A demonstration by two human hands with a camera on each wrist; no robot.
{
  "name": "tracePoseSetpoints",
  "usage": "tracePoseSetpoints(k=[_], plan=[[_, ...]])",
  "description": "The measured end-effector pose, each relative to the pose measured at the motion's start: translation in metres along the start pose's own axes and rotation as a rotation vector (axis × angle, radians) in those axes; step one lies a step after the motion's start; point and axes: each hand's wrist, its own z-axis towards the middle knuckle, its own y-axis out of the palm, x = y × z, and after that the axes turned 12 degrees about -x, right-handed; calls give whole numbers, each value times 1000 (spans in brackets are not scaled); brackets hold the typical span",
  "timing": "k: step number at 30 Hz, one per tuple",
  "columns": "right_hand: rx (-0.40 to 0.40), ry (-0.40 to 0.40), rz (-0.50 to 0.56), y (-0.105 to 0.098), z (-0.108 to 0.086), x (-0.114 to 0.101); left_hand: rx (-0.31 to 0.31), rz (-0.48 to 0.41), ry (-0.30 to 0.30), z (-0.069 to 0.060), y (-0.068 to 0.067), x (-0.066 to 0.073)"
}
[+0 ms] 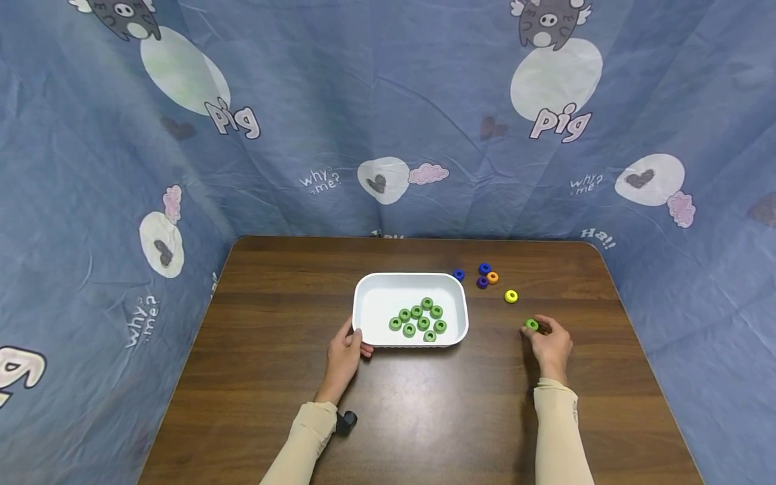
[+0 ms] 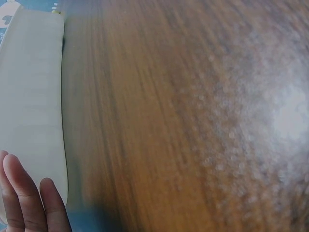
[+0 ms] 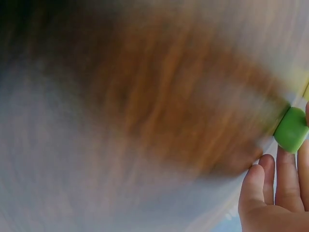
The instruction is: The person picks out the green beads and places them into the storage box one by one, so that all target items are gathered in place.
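A white tray [image 1: 372, 296] holds several green rings [image 1: 423, 324], mostly toward its right and front. My left hand [image 1: 343, 360] grips the tray's near left corner, thumb at the rim. In the left wrist view its fingers [image 2: 29, 198] lie against the tray's outer wall. Off to the right, my right hand [image 1: 550, 347] pinches one green ring [image 1: 531, 325] between thumb and fingertips. The right wrist view shows this green ring [image 3: 291, 130] at the fingertips, its hole turned out of sight.
A yellow ring [image 1: 511, 296] lies beyond the right hand. Blue rings [image 1: 485, 268], an orange ring [image 1: 493, 277] and a dark purple ring [image 1: 482, 282] are grouped right of the tray. A printed blue cloth [image 1: 376, 101] hangs around the wooden table [image 1: 285, 296].
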Motion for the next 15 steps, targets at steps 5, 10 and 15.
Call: tracePoseSetpoints(k=[5,10,15], plan=[[11,-13,-16,2,2,2,-1,0,-1,0,0,0],[5,1,-15,3,2,3,-4,5,8,-1,0,0],[1,9,-18,3,1,2,-8,4,14,0,0,0]])
